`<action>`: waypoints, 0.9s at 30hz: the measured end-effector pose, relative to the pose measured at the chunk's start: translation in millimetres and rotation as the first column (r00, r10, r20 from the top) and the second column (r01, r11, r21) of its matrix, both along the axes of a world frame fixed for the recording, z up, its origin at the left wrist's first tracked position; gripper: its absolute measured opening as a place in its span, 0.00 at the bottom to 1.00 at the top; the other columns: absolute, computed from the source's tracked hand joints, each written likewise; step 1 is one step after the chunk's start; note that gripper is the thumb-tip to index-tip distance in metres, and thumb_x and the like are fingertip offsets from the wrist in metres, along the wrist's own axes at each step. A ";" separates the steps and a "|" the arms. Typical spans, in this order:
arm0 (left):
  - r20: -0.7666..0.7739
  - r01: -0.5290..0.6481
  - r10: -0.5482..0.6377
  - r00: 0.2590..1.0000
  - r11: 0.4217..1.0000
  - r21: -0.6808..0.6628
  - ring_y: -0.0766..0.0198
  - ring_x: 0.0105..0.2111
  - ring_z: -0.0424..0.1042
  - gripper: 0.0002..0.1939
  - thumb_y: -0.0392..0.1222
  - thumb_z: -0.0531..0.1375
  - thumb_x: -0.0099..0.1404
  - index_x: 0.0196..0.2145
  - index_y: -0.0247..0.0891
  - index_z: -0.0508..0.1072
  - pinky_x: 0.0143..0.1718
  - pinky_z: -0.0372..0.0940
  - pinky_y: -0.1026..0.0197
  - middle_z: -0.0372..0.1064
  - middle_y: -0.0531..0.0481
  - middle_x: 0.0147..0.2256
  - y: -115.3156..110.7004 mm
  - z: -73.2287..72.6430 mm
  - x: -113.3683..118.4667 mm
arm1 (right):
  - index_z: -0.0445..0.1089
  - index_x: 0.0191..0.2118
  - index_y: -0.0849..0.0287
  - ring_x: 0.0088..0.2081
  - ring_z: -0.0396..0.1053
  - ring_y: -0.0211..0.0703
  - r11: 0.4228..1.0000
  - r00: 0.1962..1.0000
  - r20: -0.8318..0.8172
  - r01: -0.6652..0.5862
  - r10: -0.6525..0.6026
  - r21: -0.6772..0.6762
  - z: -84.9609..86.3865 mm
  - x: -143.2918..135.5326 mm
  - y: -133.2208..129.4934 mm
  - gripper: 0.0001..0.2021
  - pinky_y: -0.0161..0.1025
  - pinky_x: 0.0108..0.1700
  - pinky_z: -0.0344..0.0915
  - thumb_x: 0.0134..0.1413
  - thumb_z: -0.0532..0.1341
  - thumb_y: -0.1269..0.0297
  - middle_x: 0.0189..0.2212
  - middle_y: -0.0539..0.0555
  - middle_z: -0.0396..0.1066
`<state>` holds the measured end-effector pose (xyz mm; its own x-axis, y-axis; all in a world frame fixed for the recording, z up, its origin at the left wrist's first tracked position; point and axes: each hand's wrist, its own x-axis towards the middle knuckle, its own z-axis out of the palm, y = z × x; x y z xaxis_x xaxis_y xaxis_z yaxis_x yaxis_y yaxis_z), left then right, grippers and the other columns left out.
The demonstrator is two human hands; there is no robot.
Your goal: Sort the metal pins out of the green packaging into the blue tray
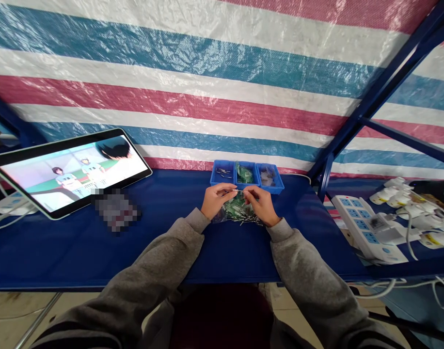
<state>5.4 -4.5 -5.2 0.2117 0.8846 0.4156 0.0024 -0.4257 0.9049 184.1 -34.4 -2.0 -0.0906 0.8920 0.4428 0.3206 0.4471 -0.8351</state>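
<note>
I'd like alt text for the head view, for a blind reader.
A person's left hand and right hand hold a thin piece above small shiny pieces on a blue table. Beyond them sits a blue three-compartment tray, with a lit screen left and a white power strip right.

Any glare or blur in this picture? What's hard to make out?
Head view: glare streaks the striped sheet; a pixelated patch by the tablet hides what is there; the thin piece between left hand and right hand is too small to identify.
</note>
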 end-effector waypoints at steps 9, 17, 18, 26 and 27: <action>0.026 0.009 -0.007 1.000 0.998 -0.068 0.57 0.36 0.75 0.18 0.53 0.66 0.56 0.34 0.33 0.78 0.31 0.70 0.61 0.77 0.44 0.34 -1.4 -1.0 4.2 | 0.69 0.31 0.57 0.22 0.65 0.38 0.997 0.996 0.060 -0.058 0.061 -0.056 -6.4 -0.5 2.4 0.17 0.36 0.28 0.63 0.60 0.56 0.48 0.20 0.48 0.65; -0.180 -0.063 0.091 0.979 0.985 0.158 0.59 0.41 0.75 0.18 0.53 0.55 0.67 0.40 0.37 0.76 0.43 0.69 0.60 0.76 0.45 0.40 -3.7 5.4 -0.2 | 0.72 0.41 0.56 0.21 0.65 0.39 0.996 0.997 0.025 0.073 -0.072 -0.057 -6.1 2.4 5.1 0.17 0.37 0.26 0.63 0.61 0.55 0.48 0.21 0.49 0.67; -0.214 -0.056 0.094 0.972 0.982 0.178 0.59 0.38 0.75 0.18 0.53 0.55 0.68 0.40 0.37 0.77 0.41 0.69 0.60 0.77 0.46 0.39 -3.0 5.2 -0.9 | 0.72 0.41 0.56 0.21 0.65 0.39 0.995 0.996 0.021 0.090 -0.089 -0.048 -6.0 3.3 5.5 0.18 0.37 0.26 0.64 0.60 0.55 0.48 0.20 0.49 0.67; -0.288 0.048 -0.016 0.958 0.993 0.107 0.67 0.19 0.63 0.18 0.50 0.56 0.67 0.49 0.37 0.72 0.28 0.62 0.64 0.64 0.57 0.17 -4.7 4.6 -2.8 | 0.72 0.45 0.56 0.24 0.65 0.39 1.000 0.998 0.053 0.018 -0.017 -0.008 -2.2 4.7 0.8 0.16 0.38 0.29 0.65 0.58 0.59 0.51 0.27 0.51 0.70; -0.284 0.061 -0.031 0.958 0.994 0.096 0.67 0.18 0.62 0.18 0.50 0.56 0.67 0.50 0.37 0.71 0.27 0.62 0.64 0.62 0.57 0.16 -5.6 5.0 -2.8 | 0.73 0.44 0.56 0.25 0.66 0.39 1.000 0.998 0.060 -0.005 0.005 -0.004 -2.3 4.4 0.6 0.16 0.38 0.30 0.65 0.58 0.60 0.51 0.29 0.52 0.71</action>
